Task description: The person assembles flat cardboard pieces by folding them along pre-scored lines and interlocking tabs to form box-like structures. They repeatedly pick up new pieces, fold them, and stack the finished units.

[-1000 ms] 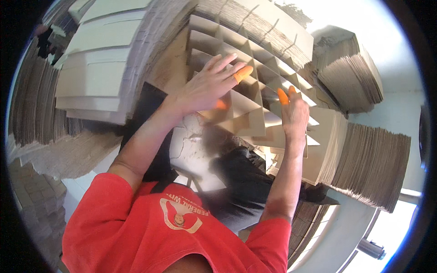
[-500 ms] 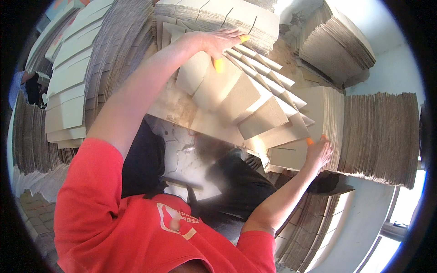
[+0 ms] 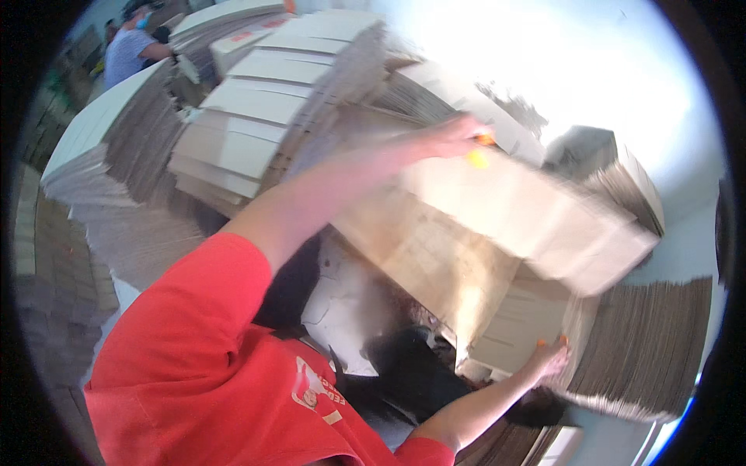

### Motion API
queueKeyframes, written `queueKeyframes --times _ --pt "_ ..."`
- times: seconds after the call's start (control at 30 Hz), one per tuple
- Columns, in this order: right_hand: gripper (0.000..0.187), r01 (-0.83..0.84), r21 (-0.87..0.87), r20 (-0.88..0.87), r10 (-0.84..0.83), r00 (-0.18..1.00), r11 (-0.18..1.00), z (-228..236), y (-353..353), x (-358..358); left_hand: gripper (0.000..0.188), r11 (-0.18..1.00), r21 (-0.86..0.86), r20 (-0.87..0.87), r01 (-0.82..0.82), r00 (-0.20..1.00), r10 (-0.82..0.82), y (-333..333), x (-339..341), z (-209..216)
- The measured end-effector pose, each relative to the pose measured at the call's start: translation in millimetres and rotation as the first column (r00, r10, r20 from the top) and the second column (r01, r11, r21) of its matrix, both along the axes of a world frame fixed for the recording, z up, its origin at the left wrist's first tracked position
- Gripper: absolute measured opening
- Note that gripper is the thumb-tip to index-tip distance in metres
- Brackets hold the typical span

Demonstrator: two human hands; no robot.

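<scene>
My left hand, blurred by motion, has its fingers closed at the upper left edge of a long tan cardboard sheet. Yellow and orange finger covers sit on its fingertips. The sheet stretches to the right, above a brown board. At the lower right my right hand, also with orange fingertip covers, has its fingers curled against the near end of a stack of upright cardboard sheets. What lies between those fingers cannot be made out. A flat cardboard piece lies beside that hand.
Stacks of cardboard rise at the left, with a tall pile farther left. Another stack leans by the wall at the right. Behind the left piles is another person. My knees are below the board.
The view has swung left. The fanned cardboard pieces are no longer seen on the board; one long sheet now spans above it by my left hand. My right hand stays by the right stack.
</scene>
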State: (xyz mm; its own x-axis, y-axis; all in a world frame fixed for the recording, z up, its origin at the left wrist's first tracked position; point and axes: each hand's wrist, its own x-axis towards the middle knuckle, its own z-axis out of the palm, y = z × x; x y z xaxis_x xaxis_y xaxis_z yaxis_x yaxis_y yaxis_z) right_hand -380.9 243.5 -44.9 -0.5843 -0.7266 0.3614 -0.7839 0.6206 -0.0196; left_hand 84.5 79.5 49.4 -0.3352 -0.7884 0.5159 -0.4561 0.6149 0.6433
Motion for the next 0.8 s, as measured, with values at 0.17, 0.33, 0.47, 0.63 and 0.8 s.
queueKeyframes --times 0.17,0.33,0.47,0.63,0.8 --pt "0.063 0.171 0.038 -0.052 -0.169 0.984 0.984 7 12 -22 0.040 0.822 -0.561 -0.156 -0.100 0.988 0.014 17 -76 191" --pt "0.058 0.163 0.114 -0.178 -0.141 0.974 0.980 -12 -7 -21 0.018 0.555 -0.826 0.260 -0.094 0.810 0.525 54 -59 309" --pt "0.056 0.157 0.103 -0.201 -0.134 0.970 0.982 -22 -19 -35 0.013 0.550 -0.829 0.507 -0.101 0.278 0.816 52 1 281" --pt "0.055 0.146 0.092 -0.194 -0.126 0.973 0.985 -37 -26 -49 0.024 0.618 -0.634 0.722 -0.466 -0.070 0.688 -3 122 166" --pt "0.053 0.138 0.109 -0.222 -0.111 0.969 0.985 -52 -38 -62 0.009 0.561 -0.551 0.770 -0.618 -0.116 0.628 11 182 80"
